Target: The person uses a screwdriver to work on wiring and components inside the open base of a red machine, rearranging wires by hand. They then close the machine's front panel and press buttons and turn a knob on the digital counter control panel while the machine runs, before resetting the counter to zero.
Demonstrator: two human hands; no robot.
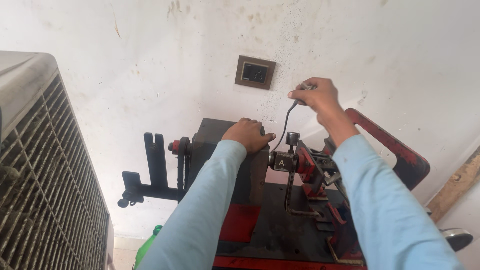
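Observation:
My left hand (248, 134) rests flat on top of the dark box-shaped head (212, 145) of a red and black machine (280, 225). My right hand (317, 95) is raised above the machine, closed around the end of a thin curved grey lever (288, 117) that runs down toward the chuck. A short metal post (292, 138) and a red clamp block (306, 167) sit just below that hand. Both arms wear light blue sleeves.
A wall socket plate (255, 72) is set in the stained white wall behind. A grey air cooler with a slatted grille (45, 190) fills the left. A black bracket arm (154, 170) sticks out left of the machine. A red frame (400, 155) curves at right; a green bottle (148, 245) stands below.

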